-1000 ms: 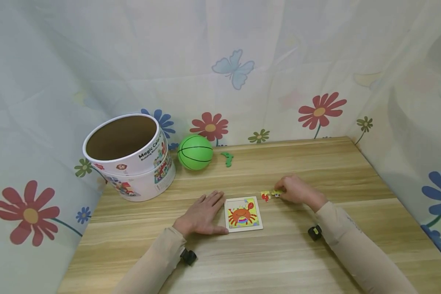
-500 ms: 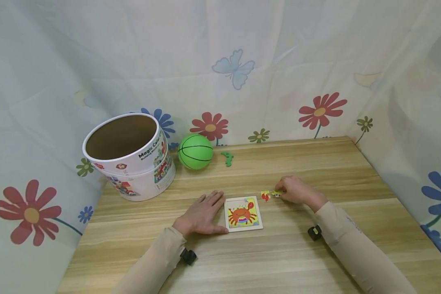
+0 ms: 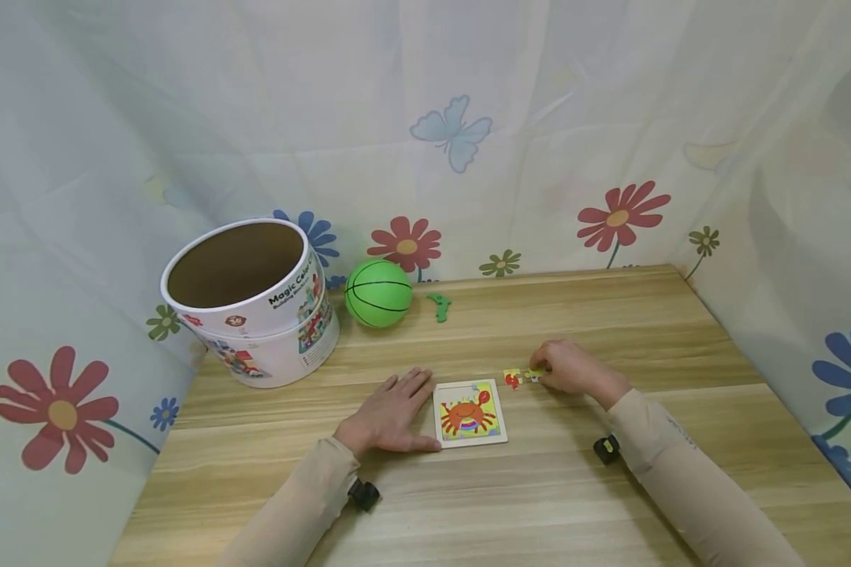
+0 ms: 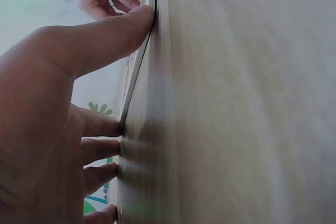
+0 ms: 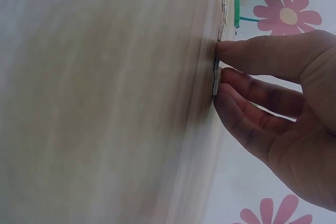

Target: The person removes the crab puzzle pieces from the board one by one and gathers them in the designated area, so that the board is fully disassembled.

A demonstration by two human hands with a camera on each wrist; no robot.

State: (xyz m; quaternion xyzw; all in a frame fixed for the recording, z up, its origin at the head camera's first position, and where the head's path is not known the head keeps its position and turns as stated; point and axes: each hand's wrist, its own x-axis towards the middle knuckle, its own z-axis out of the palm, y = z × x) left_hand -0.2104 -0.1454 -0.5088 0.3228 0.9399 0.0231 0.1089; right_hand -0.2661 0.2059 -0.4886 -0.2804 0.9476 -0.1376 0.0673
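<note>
Patterned curtain, flowers and a butterfly, behind and at the sides. Wood-grain desk carries everything else. Big white bucket at the desk's far left, printed sides, mouth up; brown inner wall visible, bottom hidden, so contents can't be told. Green ball with black lines just beside the bucket, on its right. Left hand: grip apart, fingers spread, fingertips on the desk, thumb touching the near left corner of the puzzle tray. Right hand: grip together, thumb and fingers pinching a thin yellow puzzle piece at the desk surface, right of the tray. Tray lies flat, mid-desk, between the hands; holds an orange crab picture, pale backing showing at its upper left. Small green toy near the ball. Red-and-yellow puzzle piece between tray and right hand.
</note>
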